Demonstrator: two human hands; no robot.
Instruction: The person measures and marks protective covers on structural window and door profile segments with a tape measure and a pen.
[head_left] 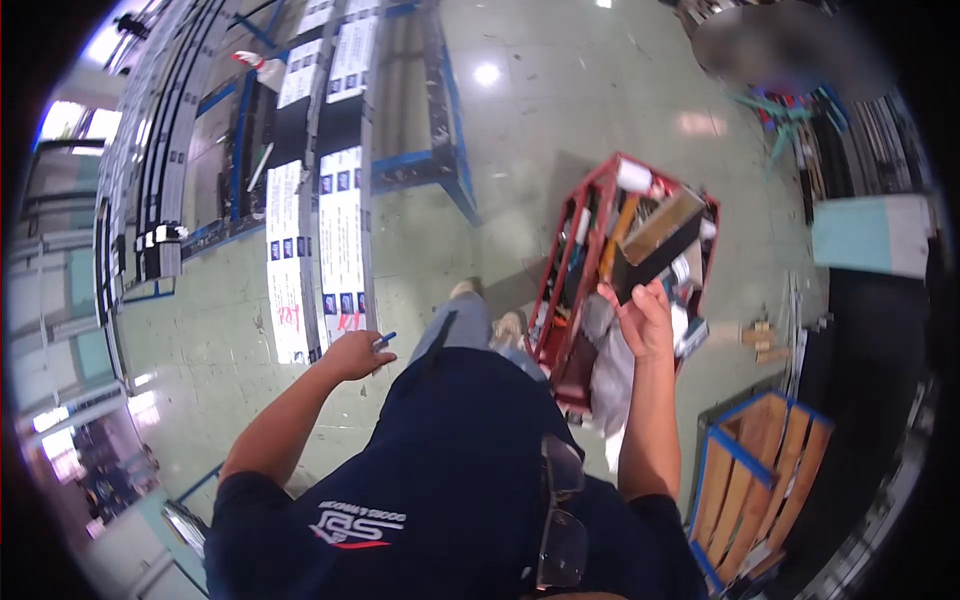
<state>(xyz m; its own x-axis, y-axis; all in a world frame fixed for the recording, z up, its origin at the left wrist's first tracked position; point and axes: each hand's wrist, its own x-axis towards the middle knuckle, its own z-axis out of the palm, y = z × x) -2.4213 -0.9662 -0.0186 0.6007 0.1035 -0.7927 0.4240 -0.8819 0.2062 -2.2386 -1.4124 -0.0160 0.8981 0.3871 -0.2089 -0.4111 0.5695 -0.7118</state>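
Observation:
My left hand (356,356) is closed round a small blue pen-like item (384,340), close to the ends of two long film-covered profiles (343,240) with red handwriting. On the right, my right hand (643,318) grips the lower end of a dark flat piece (655,262). That piece is held above an open red toolbox (606,215) on the floor. A light wooden block (662,226) shows at its upper edge; whether the two are joined I cannot tell. Tools and a whitish plastic bag (613,380) fill the box.
A blue-edged metal rack (452,150) bears the profiles, with more long profiles (182,120) farther left. At the lower right stands a blue-framed crate with wooden slats (745,495). A light green panel (870,235) and small wooden pieces (766,340) are on the right.

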